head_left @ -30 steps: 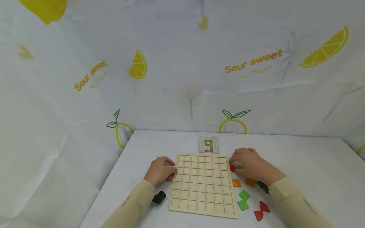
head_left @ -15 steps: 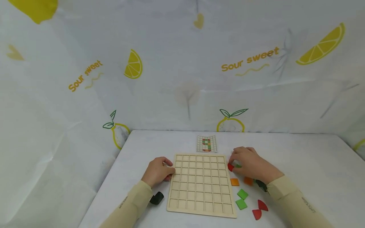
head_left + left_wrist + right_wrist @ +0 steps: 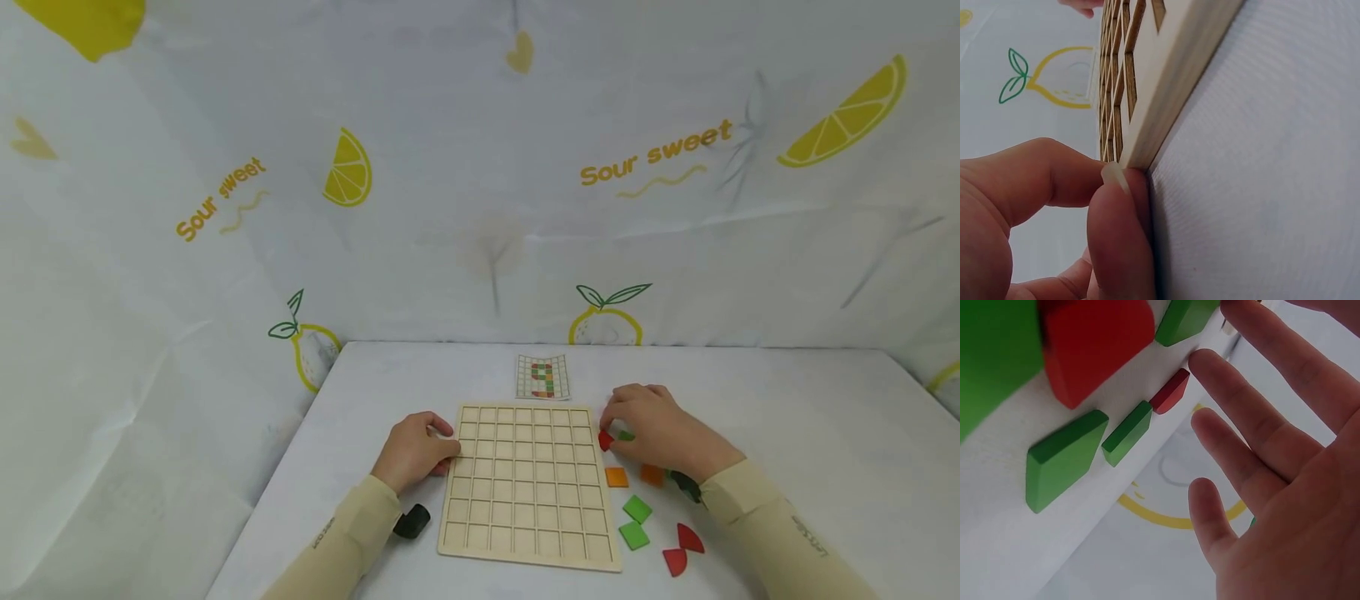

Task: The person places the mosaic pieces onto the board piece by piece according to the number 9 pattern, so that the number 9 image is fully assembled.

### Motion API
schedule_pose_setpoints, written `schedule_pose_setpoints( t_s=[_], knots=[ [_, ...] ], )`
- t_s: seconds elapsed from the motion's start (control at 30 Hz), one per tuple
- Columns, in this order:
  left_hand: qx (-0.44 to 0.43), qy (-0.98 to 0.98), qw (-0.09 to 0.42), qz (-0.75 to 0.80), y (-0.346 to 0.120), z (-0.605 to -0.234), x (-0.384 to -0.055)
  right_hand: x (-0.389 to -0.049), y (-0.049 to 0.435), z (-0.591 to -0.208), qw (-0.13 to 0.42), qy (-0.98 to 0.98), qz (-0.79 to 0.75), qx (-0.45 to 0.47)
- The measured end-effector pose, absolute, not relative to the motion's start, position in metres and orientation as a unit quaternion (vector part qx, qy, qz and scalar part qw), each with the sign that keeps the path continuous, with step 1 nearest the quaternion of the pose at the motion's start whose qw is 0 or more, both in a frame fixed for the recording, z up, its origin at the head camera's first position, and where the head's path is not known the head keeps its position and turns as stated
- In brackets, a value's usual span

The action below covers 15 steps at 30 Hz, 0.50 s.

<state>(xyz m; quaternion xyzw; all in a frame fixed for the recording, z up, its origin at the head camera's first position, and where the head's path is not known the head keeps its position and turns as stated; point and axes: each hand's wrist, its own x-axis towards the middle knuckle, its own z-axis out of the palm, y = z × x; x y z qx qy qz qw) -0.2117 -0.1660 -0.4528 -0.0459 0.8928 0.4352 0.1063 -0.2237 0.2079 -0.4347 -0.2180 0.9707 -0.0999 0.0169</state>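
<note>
A pale wooden grid board lies flat mid-table, its cells bare. My left hand is at its left edge; in the left wrist view the thumb and a bent finger meet at the board's edge, pinching it. My right hand is at the board's upper right side, over loose pieces, fingertips close to the edge. In the right wrist view its fingers are extended and hold nothing. By it lie a red piece, a green piece and orange squares.
A small pattern card with a coloured figure lies behind the board. Green squares and red quarter-rounds lie at the board's right. Black wrist devices show at both sleeves. A lemon-print cloth hangs behind the table.
The head view has shifted slightly, so the whole scene sits a little farther left. Both hands stay at the board's sides, and the pieces keep their places.
</note>
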Motion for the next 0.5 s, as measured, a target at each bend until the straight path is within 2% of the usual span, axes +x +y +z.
schedule_pose_setpoints(
  t_s=[0.5],
  knots=[
    [-0.048, 0.893, 0.105, 0.436, -0.1654, -0.4532, -0.2119, -0.2249, 0.208, -0.4343, 0.035, 0.972, -0.091, -0.215]
  ],
)
